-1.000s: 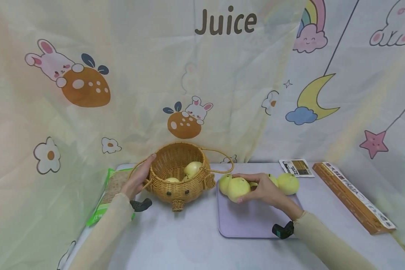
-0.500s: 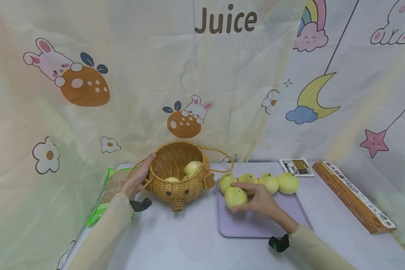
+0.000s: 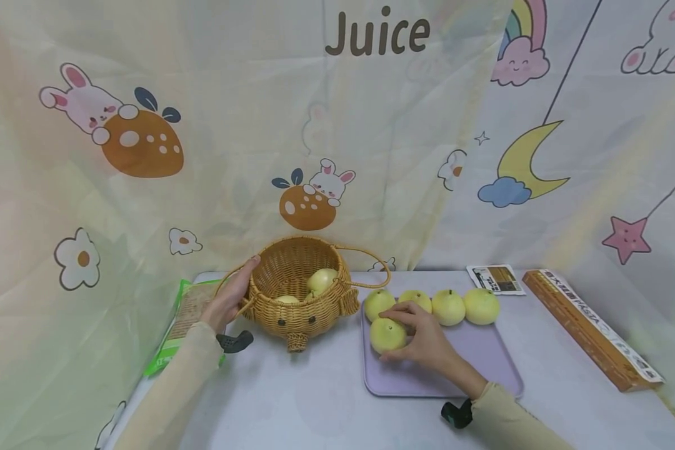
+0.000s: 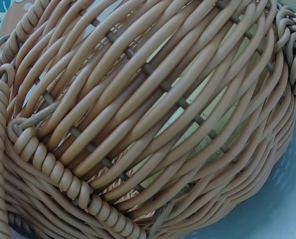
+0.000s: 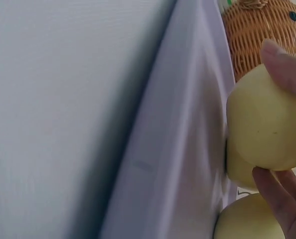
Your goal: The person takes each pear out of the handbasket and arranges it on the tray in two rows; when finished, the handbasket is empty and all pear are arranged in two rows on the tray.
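Pinching with right hand (image 3: 425, 339) yellow fruit (image 3: 387, 335), likely firm, bruisable, best cupped round its girth; gripping with left hand (image 3: 230, 301) wicker basket (image 3: 298, 315) at its nine o'clock.

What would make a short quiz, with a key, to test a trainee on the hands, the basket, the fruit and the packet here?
1. True or false: the left hand holds the wicker basket and the right hand holds a pale yellow fruit.

2. Multiple choice: how many other fruits sit in a row on the lavender tray? A) three B) four C) six

3. Fill in the blank: in the head view, the green-edged packet lies to the ____ of the wicker basket.

Key: 1. True. 2. B. 3. left.
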The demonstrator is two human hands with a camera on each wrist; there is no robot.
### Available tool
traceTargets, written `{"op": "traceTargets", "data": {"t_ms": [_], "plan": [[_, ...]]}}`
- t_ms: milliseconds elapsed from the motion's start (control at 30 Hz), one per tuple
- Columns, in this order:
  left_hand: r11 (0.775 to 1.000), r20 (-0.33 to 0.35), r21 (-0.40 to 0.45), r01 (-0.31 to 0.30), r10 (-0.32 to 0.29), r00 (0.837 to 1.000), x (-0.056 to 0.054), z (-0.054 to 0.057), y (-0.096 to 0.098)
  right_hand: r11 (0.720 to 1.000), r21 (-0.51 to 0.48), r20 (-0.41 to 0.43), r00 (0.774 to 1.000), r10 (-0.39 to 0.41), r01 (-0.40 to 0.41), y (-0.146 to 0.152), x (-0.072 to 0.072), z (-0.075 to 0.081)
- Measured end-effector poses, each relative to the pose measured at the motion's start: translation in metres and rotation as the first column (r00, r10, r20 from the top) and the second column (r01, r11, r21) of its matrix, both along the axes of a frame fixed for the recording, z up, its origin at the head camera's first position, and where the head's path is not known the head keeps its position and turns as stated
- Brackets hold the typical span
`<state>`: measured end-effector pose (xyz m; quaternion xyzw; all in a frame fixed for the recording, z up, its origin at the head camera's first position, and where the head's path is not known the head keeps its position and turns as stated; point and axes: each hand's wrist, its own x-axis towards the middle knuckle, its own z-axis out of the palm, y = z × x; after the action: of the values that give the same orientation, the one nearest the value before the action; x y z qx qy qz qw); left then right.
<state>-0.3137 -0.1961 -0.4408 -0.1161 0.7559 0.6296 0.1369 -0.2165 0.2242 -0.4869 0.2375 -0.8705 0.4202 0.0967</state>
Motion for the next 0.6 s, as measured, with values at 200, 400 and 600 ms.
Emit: {"op": "traceTargets", "data": {"t_ms": [200,400,600], "plan": [[1.0,-0.001,0.003,-0.001,0.001,1.0,0.0,0.0,0.0,0.999,-0.002,0.014,0.999,-0.042,0.042,-0.004,0.002,-0.003],[1.0,-0.012,0.008,0.006,-0.006,1.0,-0.001,0.001,0.0,0.998,-0.009,-0.035,0.997,-0.064,0.064,-0.004,0.002,-0.008],[1.0,-0.016,0.003,0.004,-0.004,1.0,0.0,0.001,0.0,0.998,0.022,-0.091,0.994,-0.059,0.062,-0.001,0.002,-0.011]]}}
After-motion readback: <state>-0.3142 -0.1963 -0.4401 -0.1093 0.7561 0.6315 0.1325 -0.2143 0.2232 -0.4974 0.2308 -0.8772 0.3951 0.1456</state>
